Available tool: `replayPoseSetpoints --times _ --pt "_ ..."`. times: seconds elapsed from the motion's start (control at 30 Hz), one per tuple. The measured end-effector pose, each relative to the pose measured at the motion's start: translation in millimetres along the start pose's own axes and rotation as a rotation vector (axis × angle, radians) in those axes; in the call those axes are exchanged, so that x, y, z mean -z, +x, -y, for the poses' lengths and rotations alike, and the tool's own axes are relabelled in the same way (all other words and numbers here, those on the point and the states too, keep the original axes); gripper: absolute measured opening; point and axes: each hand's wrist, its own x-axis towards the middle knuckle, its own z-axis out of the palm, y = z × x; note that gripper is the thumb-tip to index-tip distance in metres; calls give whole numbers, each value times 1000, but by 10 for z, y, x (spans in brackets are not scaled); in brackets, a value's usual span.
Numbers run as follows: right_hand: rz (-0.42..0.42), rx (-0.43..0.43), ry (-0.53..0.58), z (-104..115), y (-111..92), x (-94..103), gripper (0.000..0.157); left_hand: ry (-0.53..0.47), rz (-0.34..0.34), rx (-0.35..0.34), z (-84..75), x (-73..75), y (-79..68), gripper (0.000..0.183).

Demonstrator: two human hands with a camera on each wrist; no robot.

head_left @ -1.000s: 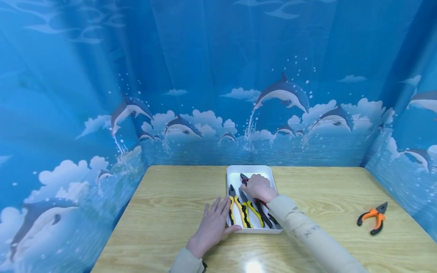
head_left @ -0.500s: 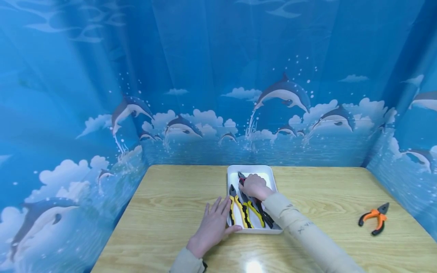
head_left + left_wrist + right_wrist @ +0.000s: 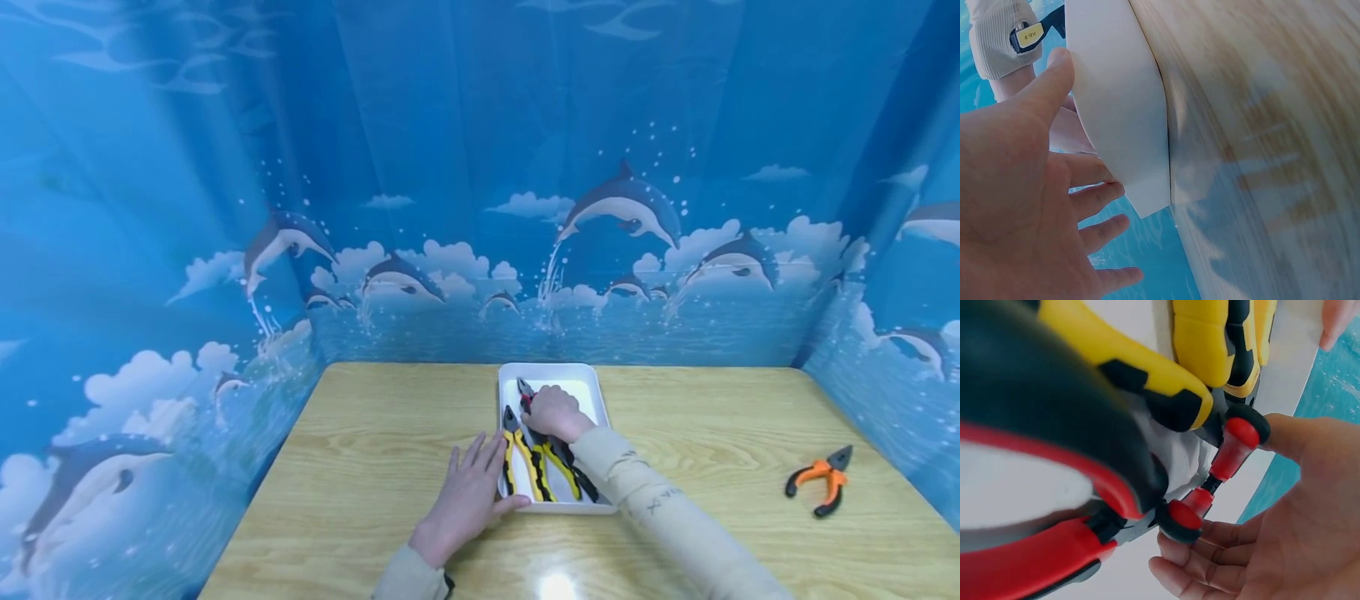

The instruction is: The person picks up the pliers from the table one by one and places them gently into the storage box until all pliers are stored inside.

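Observation:
A white tray (image 3: pixel 555 369) holds several pliers. At its left wall my left hand (image 3: pixel 463 497) has straight, spread fingers touching the side, with the thumb at the front corner. Over the tray, my right hand (image 3: pixel 557 412) grips red-and-black pliers (image 3: pixel 1235 450) between thumb and fingers; their dark jaws point to the far left. Two yellow-and-black pliers lie left and middle, one (image 3: pixel 519 442) beside the left wall, the other (image 3: pixel 558 463) partly under my right hand. In the right wrist view, another red-and-black handle (image 3: pixel 1035 550) shows close to the camera.
Orange-and-black pliers (image 3: pixel 831 477) lie on the wooden table (image 3: pixel 390 433) at the right. A blue dolphin-print curtain (image 3: pixel 450 167) surrounds the table's back and sides. The tray stands at the table's far edge.
My right hand has moved slightly left inside the tray, and the red-and-black pliers have shifted left with it. My left hand has stayed in place.

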Motion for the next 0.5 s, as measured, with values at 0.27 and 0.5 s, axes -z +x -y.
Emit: replayPoseSetpoints --times 0.27,0.5 --pt "-15 37 8 54 -24 -1 45 -2 6 3 8 -22 -3 94" --pt "-23 47 -18 67 -31 2 47 -7 4 6 4 -12 6 93"
